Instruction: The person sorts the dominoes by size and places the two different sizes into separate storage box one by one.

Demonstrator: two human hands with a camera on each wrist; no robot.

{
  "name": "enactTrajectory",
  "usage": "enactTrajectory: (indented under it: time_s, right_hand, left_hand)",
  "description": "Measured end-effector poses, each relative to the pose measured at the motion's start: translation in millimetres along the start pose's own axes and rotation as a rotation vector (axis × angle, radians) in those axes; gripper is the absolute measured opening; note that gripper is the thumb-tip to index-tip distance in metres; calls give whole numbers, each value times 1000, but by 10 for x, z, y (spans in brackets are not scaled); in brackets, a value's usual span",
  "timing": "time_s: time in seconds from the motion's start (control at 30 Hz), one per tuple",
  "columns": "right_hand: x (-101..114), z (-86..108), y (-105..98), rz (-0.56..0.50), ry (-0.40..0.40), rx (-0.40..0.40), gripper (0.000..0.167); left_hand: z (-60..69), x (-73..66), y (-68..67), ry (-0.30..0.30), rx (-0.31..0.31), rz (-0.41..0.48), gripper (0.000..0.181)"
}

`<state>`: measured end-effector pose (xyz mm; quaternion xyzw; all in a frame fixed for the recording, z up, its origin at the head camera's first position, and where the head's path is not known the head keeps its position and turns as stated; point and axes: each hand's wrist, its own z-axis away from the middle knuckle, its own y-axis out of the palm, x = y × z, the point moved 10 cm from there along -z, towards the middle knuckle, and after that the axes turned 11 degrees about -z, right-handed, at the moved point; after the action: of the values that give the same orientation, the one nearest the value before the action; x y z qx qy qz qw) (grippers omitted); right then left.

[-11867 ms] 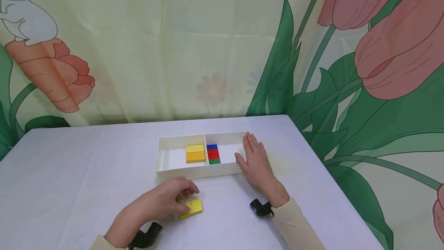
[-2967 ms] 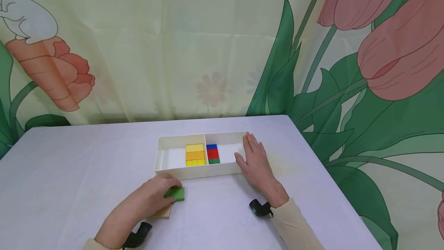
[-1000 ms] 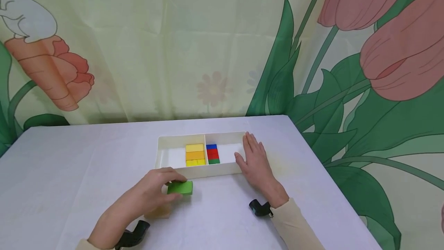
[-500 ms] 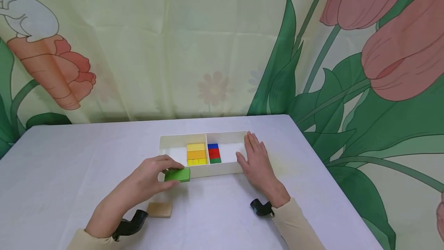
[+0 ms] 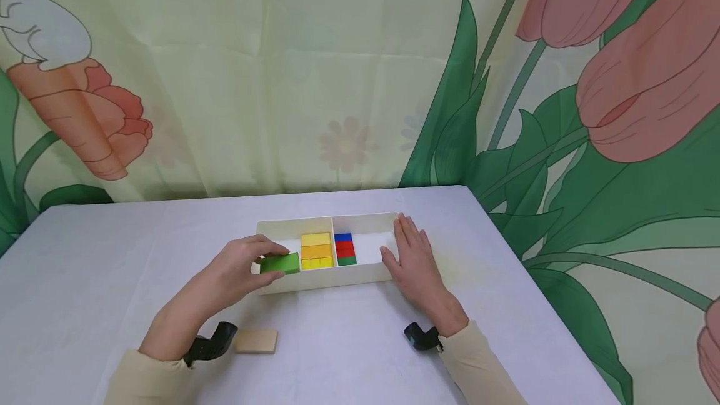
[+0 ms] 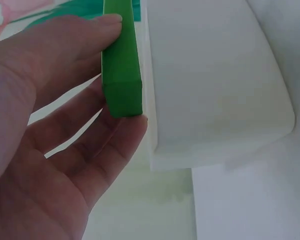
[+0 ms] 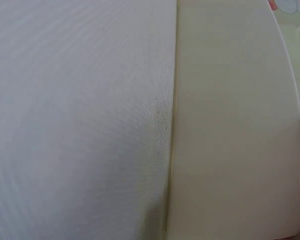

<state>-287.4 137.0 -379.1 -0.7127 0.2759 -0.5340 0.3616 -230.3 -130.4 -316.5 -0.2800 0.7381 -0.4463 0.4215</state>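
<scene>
My left hand (image 5: 236, 274) pinches a green rectangular block (image 5: 281, 263) over the front left part of a white two-compartment tray (image 5: 349, 275). In the left wrist view, thumb and fingers grip the green block (image 6: 122, 70) beside the rim of the tray (image 6: 215, 85). Light yellow (image 5: 316, 240), orange (image 5: 316, 252) and bright yellow (image 5: 317, 263) blocks lie in the left compartment, against the divider. Straight-fingered, my right hand (image 5: 419, 267) rests against the tray's right end; only a sliver of it shows in the right wrist view.
Blue (image 5: 342, 237), red (image 5: 345, 249) and green pieces (image 5: 347, 261) sit together in the right compartment by the divider. A plain wooden block (image 5: 256, 341) lies on the white tablecloth (image 5: 337, 355) in front of the tray. A printed curtain (image 5: 225, 80) hangs behind.
The bright yellow block from the earliest frame now lies in the left compartment. My left hand has lifted the green block from near the wooden block to over the tray; the right hand stays put.
</scene>
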Motion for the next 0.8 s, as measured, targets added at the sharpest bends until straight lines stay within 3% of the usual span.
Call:
enactTrajectory:
  time_s: [0.3, 0.8]
  right_hand:
    - [11, -5, 7, 3, 3, 4, 72]
    - [-7, -18, 2, -2, -3, 8, 72]
  left_hand:
    - [-161, 120, 109, -16, 65, -40, 28]
    - [-365, 193, 249, -4, 79, -176, 26]
